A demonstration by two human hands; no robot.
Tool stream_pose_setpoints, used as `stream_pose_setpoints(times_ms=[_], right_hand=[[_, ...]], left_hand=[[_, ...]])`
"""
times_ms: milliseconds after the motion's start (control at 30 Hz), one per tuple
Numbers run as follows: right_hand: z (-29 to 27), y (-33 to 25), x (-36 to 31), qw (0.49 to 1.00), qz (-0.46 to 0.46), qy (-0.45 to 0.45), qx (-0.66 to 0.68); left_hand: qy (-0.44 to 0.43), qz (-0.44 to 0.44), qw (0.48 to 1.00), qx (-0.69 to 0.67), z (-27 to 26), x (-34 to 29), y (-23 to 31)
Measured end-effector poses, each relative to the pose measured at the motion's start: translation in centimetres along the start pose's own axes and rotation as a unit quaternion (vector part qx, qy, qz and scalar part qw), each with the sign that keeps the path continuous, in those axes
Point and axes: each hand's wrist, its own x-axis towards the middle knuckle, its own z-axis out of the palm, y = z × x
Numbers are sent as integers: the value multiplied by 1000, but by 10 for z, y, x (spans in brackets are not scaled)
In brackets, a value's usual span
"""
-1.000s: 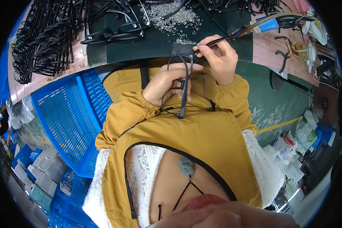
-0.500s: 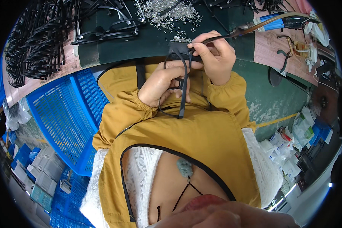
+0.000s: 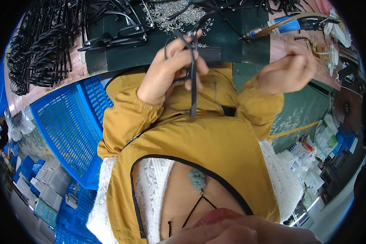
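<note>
My left hand [image 3: 164,69] is closed on a black eyeglass frame [image 3: 193,91] just in front of the bench edge. One temple hangs down toward my lap, and another dark arm reaches up past my fingertips over the bench. My fingers hide part of the rims. Off to the right, my right hand [image 3: 286,71] is raised near the bench edge, smeared by motion, so its fingers cannot be made out. Beyond it on the bench lies a blue-bodied powered screwdriver [image 3: 284,25], its tip toward the left.
Small silver screws [image 3: 177,16] lie heaped on the dark mat [image 3: 122,57]. Black eyeglass frames [image 3: 40,53] are piled at the left, with more glasses [image 3: 118,38] beside them. A blue plastic basket [image 3: 65,122] stands below the bench. Amber-coloured glasses [image 3: 322,49] lie at the right.
My right hand has left the eyeglass frame and swung to the right. My left hand has lifted the frame slightly up and left, toward the bench.
</note>
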Motion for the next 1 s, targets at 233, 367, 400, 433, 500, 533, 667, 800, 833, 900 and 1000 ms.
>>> stream_pose_setpoints(times_ms=[233,367,400,433,500,533,667,800,833,900,1000], right_hand=[[-11,94,36,985,115,-97,85],[23,84,33,828,342,-47,441],[35,79,28,831,322,-87,446],[45,75,26,831,302,-126,449],[61,69,17,840,275,-124,451],[67,68,13,841,290,-101,444],[75,65,13,787,331,-47,519],[62,38,8,851,288,-109,426],[53,24,2,843,310,-116,424],[48,9,-18,824,300,-169,449],[39,2,-33,835,305,-175,423]], left_hand=[[31,23,999,14,0,-3,2],[74,49,991,-102,-12,-25,-8],[75,32,990,-116,-12,-28,-15],[69,18,989,-131,-10,-30,-23],[52,-32,983,-174,-6,-31,-37],[50,-49,978,-194,-4,-31,-42],[38,-115,959,-254,12,-27,-54],[81,-184,946,-253,25,-21,-57],[75,-191,941,-268,26,-19,-57],[68,-184,947,-253,28,-15,-58],[55,-185,952,-236,29,-13,-59]])
